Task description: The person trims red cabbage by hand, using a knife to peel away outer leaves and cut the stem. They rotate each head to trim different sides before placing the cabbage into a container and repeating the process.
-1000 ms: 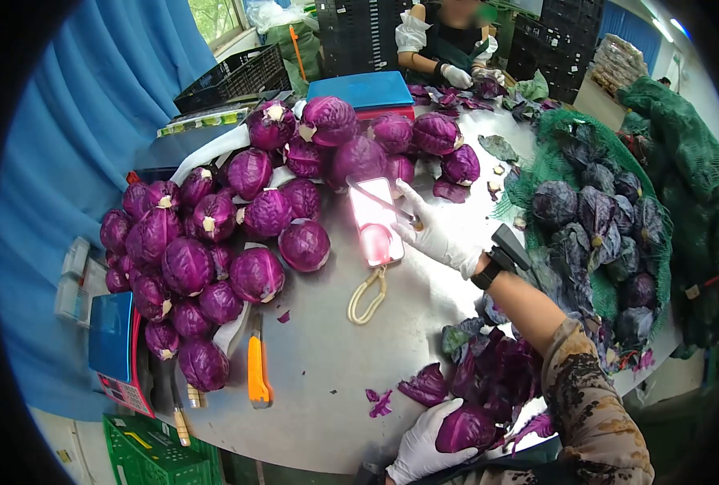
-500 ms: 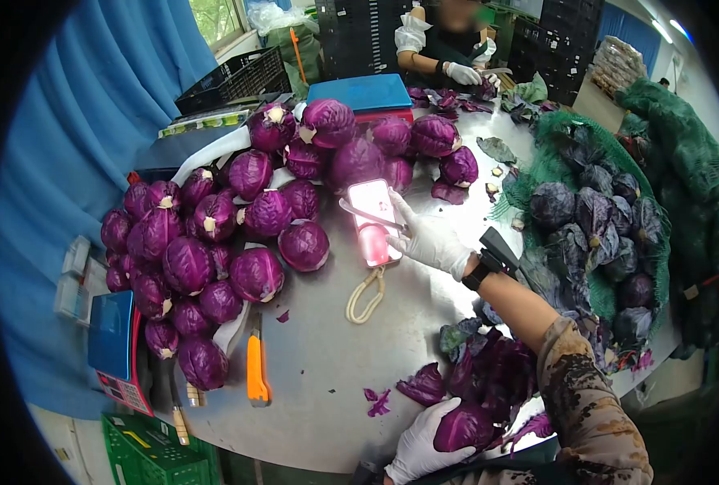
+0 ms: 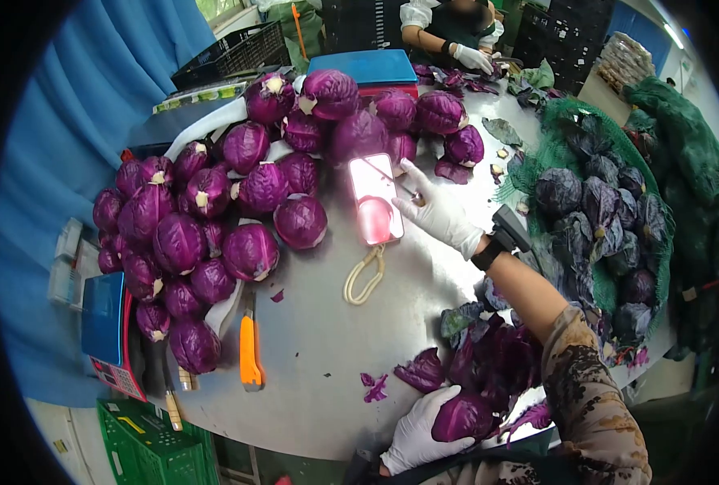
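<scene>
While the left hand [image 3: 420, 432] clasps a cabbage [image 3: 464, 416] at the near edge of the table [image 3: 327, 339], the right hand [image 3: 440, 214] lies against the right side of a lit phone [image 3: 376, 198], fingers stretched onto its screen. Something thin crosses the screen by those fingers, and I cannot tell whether the hand grips it. The phone lies flat mid-table, its cord [image 3: 363, 279] looped toward the person. Trimmed leaves [image 3: 489, 360] are heaped just beside the held cabbage. A pile [image 3: 250, 186] of cabbages fills the left of the table, with an orange cutter [image 3: 249, 352] near it. A green net [image 3: 602, 202] of heads sits on the right. Another person's gloved hand [image 3: 474, 58] works at the far end.
</scene>
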Tool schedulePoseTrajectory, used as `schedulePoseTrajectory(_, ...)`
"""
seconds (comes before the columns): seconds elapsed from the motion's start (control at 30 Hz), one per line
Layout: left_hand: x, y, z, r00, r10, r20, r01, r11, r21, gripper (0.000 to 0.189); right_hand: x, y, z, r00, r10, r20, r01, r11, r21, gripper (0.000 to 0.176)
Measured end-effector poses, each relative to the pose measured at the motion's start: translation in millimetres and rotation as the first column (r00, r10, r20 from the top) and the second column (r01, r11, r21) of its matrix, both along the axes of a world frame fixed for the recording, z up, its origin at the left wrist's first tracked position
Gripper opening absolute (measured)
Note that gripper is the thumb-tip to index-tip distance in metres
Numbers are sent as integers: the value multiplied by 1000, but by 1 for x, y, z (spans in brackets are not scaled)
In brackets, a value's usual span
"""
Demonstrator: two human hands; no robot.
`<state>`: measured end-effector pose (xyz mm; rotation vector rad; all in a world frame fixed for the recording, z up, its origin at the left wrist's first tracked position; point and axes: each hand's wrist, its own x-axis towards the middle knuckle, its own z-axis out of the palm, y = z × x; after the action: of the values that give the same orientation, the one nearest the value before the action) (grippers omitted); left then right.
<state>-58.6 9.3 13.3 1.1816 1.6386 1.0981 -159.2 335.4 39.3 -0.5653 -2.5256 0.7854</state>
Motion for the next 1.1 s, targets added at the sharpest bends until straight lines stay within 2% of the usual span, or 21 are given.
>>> schedulePoseTrajectory(0.1, 0, -1, 1, 1000, 13, -5, -13, 1000, 11, 88, 16, -1, 10, 993, -60, 99, 66, 996, -58, 74)
schedulePoseTrajectory(0.17, 2, -1, 0, 1000, 17, 6, -17, 1000, 7, 89, 29, -1, 10, 998, -28, -53, 26, 999, -34, 59)
schedulePoseTrajectory(0.3, 3, -1, 0, 999, 34, 15, -34, 999, 16, 86, 54, -11, 28, 993, 50, -110, -57, 997, -58, 49)
schedulePoseTrajectory(0.37, 4, -2, 0, 999, 44, 25, -45, 999, 25, 84, 68, -25, 50, 995, -17, 94, 26, 995, -98, 41)
schedulePoseTrajectory(0.4, 4, -2, 0, 998, 54, 36, -54, 998, 24, 84, 75, -27, 53, 995, -18, 94, 28, 995, -98, 41)
schedulePoseTrajectory(0.47, 4, -2, 0, 997, 62, 43, -63, 998, 23, 83, 91, -30, 54, 994, 53, 95, -34, 981, -190, 43)
schedulePoseTrajectory(0.5, 5, -3, -2, 996, 71, 55, -74, 996, 46, 83, 102, -29, 37, 998, 67, 6, -64, 966, -251, 40)
schedulePoseTrajectory(0.57, 7, -5, -9, 995, 77, 68, -82, 995, 65, 82, 131, -57, 60, 993, 45, 106, 8, 892, -453, 38)
schedulePoseTrajectory(0.6, 8, -7, -17, 964, 105, 243, -125, 990, 72, 81, 145, -68, 63, 987, 54, 153, 37, 846, -533, 38)
schedulePoseTrajectory(0.63, 9, -7, -21, 903, 127, 411, -170, 983, 70, 79, 163, -79, 59, 989, 89, 116, -8, 825, -565, 40)
schedulePoseTrajectory(0.73, 2, -5, -17, 835, 201, 512, -260, 965, 45, 78, 195, -117, 64, 970, 244, 8, -197, 801, -566, 54)
schedulePoseTrajectory(0.8, -3, -2, -14, 825, 216, 522, -287, 956, 57, 79, 209, -134, 46, 939, 344, 26, -305, 862, -404, 72)
schedulePoseTrajectory(0.87, -8, 1, 1, 893, 241, 381, -280, 959, 49, 79, 214, -151, 45, 927, 355, 119, -278, 865, -418, 74)
schedulePoseTrajectory(0.9, -9, 1, -3, 897, 236, 375, -273, 961, 47, 79, 214, -154, 41, 911, 376, 167, -288, 872, -395, 74)
schedulePoseTrajectory(0.97, -9, 1, -13, 944, 251, 212, -275, 957, 89, 81, 218, -156, 28, 911, 372, 179, -277, 872, -405, 73)
schedulePoseTrajectory(1.1, -7, 4, -9, 958, 229, 170, -245, 967, 76, 83, 225, -154, 18, 917, 369, 154, -277, 864, -420, 67)
